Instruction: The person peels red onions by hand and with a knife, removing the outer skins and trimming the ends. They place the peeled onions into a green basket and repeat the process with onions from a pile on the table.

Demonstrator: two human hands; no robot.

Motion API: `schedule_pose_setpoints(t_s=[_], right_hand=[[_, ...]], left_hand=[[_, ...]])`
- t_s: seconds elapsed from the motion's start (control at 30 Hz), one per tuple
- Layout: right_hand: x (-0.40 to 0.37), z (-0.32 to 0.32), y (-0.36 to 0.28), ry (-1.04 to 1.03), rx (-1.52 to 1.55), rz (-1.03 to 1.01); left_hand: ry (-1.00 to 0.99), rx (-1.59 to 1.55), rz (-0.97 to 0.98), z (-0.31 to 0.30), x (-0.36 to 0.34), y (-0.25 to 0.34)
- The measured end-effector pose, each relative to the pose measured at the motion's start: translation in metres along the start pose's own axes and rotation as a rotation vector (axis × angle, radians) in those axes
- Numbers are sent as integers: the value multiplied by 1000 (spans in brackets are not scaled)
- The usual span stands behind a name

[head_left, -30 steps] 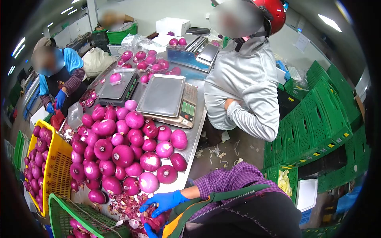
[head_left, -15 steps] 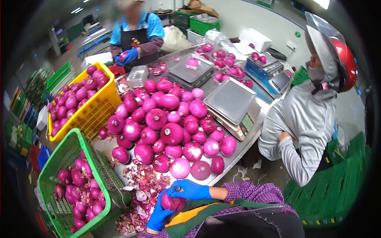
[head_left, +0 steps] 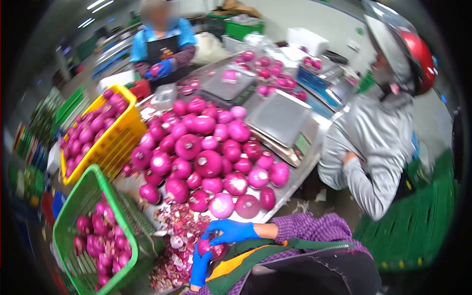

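My left hand (head_left: 200, 265), in a blue glove, is wrapped round the lower left side of a red onion (head_left: 214, 250) close to my body. From above, my right hand (head_left: 230, 231), also blue-gloved, bends its fingers over the onion's top. A small dark object shows between its thumb and fingers, too blurred to name. Just beyond my hands, a large pile of red onions (head_left: 208, 163) covers the metal table (head_left: 295, 183). Loose onion skins (head_left: 179, 236) lie to the left of my hands.
A green crate (head_left: 93, 173) and a yellow crate (head_left: 129, 110), both holding onions, stand at left. Two weighing scales (head_left: 279, 118) sit beyond the pile. A co-worker (head_left: 164, 42) handles an onion across the table; a person in a red helmet (head_left: 368, 142) stands at right with folded arms.
The view has shifted slightly. My left hand's fingers have moved up along the onion's side, and the onion appears turned. My right hand stays over its top.
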State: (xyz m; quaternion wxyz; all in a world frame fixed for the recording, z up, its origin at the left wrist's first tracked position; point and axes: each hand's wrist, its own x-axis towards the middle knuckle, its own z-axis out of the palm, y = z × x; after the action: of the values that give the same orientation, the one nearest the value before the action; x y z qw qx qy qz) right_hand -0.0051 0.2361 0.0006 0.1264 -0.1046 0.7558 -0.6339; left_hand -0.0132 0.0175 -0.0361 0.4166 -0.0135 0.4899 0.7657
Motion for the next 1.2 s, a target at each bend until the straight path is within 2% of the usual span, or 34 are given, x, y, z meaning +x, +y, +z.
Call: schedule_pose_setpoints(t_s=[0.07,0.13,0.2,0.33,0.4,0.43,0.47,0.5,0.53,0.57,0.6,0.63,0.67,0.7,0.73,0.77,0.83,0.93,1.0,1.07,1.13,1.2], right_hand=[[-3,3,2,67,20,0],[-5,6,2,72,-118,-2],[-5,12,10,162,-104,-29],[-10,12,2,215,-128,-18],[-12,19,-5,311,65,83],[-7,24,12,344,105,-41],[-3,23,23,310,-59,-125],[6,33,39,354,94,-118],[6,27,28,295,60,-76],[6,27,25,337,136,58],[10,36,51,373,253,42],[5,23,7,326,528,442],[2,17,2,325,455,399],[-2,14,-1,327,288,326],[-5,11,-5,340,114,234],[-10,11,-8,296,117,239],[-20,15,-14,254,-366,81],[-22,26,-23,128,-533,88],[-18,31,-32,111,-545,49],[-16,39,-39,203,-482,-109],[-5,48,-34,280,-389,-116],[6,47,-23,360,-296,-123]], left_hand=[[8,-6,-22,0,7,-6],[34,-35,-56,0,16,-12],[67,-59,-87,-2,21,-17],[74,-109,-111,-11,28,-22],[81,-138,-119,-18,24,-24],[86,-163,-110,-22,22,-25],[89,-188,-118,-27,17,-26],[81,-228,-119,-32,14,-28],[77,-275,-125,-32,8,-30],[77,-320,-121,-35,4,-34],[86,-416,-107,-31,-1,-38],[85,-437,-50,-15,-9,-29],[64,-452,12,-2,-12,-19],[128,-392,110,-5,-11,-21],[190,-381,107,-1,-16,-10],[184,-394,149,12,-21,3],[224,-353,198,16,-23,9],[267,-273,251,14,-21,11],[270,-149,341,15,-24,15],[299,-127,327,19,-26,19],[387,201,440,16,-23,15],[394,168,415,18,-24,19]])
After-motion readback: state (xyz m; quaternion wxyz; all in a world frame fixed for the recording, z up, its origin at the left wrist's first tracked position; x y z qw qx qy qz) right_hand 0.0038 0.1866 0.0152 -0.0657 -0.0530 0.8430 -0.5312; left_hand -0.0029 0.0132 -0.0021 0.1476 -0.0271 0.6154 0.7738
